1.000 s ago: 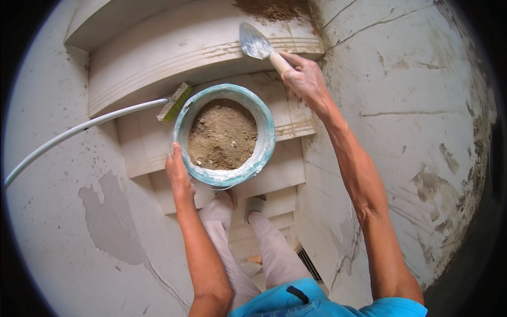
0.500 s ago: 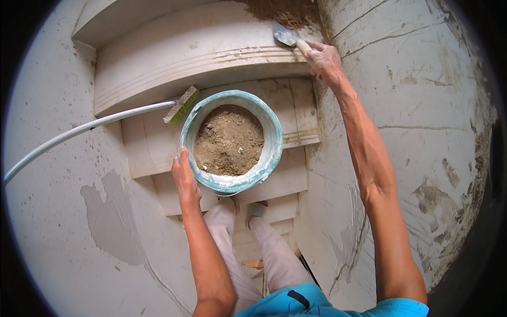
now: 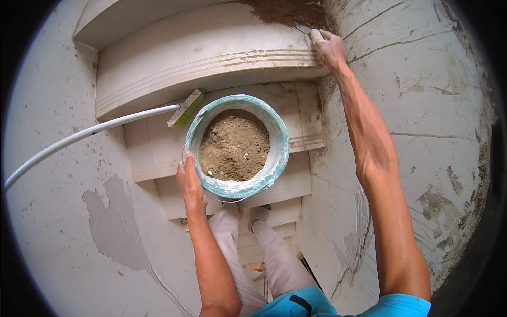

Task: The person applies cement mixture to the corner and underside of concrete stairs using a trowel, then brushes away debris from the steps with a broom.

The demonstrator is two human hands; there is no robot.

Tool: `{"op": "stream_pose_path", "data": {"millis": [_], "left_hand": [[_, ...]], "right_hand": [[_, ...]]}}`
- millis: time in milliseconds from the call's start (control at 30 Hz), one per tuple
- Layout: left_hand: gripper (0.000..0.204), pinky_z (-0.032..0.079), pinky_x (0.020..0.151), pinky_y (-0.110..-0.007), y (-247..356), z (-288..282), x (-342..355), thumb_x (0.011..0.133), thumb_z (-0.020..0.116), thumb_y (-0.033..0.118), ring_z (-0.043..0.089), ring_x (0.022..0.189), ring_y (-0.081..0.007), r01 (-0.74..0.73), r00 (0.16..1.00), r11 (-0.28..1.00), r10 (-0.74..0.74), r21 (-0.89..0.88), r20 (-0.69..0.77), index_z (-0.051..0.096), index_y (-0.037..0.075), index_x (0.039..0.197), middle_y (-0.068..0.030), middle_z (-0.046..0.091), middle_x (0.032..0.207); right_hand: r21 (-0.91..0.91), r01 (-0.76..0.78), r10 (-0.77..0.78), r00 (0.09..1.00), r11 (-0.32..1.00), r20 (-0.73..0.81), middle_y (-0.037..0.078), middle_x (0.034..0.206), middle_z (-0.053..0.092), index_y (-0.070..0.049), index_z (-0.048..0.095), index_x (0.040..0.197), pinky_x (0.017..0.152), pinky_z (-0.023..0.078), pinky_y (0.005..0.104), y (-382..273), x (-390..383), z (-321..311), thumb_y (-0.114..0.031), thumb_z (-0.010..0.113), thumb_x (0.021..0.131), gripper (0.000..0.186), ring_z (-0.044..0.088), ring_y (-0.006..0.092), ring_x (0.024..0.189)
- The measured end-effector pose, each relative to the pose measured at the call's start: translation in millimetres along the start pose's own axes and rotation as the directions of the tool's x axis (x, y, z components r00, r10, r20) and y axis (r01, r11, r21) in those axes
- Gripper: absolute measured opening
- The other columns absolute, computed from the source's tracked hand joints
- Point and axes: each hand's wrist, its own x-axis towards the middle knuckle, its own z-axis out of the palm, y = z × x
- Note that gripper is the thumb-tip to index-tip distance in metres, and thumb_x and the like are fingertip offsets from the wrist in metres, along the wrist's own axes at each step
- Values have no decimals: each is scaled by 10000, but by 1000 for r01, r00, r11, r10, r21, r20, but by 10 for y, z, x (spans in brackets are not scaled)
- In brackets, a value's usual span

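A turquoise bucket (image 3: pixel 281 138) smeared with white holds brown sandy material (image 3: pixel 232 145) with a few pale bits in it. My left hand (image 3: pixel 191 182) is closed on the bucket's left rim. At the upper right, my right hand (image 3: pixel 331 52) grips the pale handle of a trowel (image 3: pixel 302 28). The trowel's blade, seen nearly edge-on, is at the border of a patch of brown dirt (image 3: pixel 288 11) on the upper step, beside the wall. My fingers partly cover the handle.
White stairs (image 3: pixel 190 45) with grooved edges run up ahead and down below my feet. A brush (image 3: pixel 185 108) with green bristles and a long pale pole (image 3: pixel 90 129) lies left of the bucket. A stained, cracked wall (image 3: pixel 417 100) rises on the right.
My right hand has moved slightly up and right, bringing the trowel to the brown dirt and turning its blade edge-on. The bucket appears a little lower and to the right in view.
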Motion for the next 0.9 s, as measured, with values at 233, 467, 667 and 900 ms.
{"op": "stream_pose_path", "data": {"millis": [233,467,667,900], "left_hand": [[517,449,673,-282,-25,30,26,959,586,462,542,828,-133,7,1000,1000,-7,-18,0,583,-6,1179,-50,570,951],[503,465,693,-290,-19,18,35,971,580,439,560,855,-134,18,999,998,-17,-56,33,575,-14,1189,-54,587,979],[621,408,1015,-428,21,-49,0,957,595,416,509,1210,-309,-51,993,973,74,226,-95,488,-68,1331,-222,528,1311],[491,402,1067,-454,381,199,-297,870,708,197,511,1260,-351,-605,646,514,763,607,-2,559,24,1304,-185,551,1331]], "right_hand": [[-117,212,-223,971,970,-88,122,896,712,-88,610,1350,469,473,291,335,-158,-109,-161,612,773,581,560,130,511],[71,68,-72,996,995,61,227,1199,677,-24,598,1337,952,501,325,-266,-1392,-449,-102,616,729,614,662,244,1083],[266,-15,-56,965,964,255,198,1278,646,-11,573,1362,967,493,330,-398,-2638,-606,-69,591,714,651,652,255,1098],[78,88,-111,923,993,368,100,847,624,-146,609,1352,691,531,330,-210,-3453,-482,-9,647,712,655,629,220,703]]}}
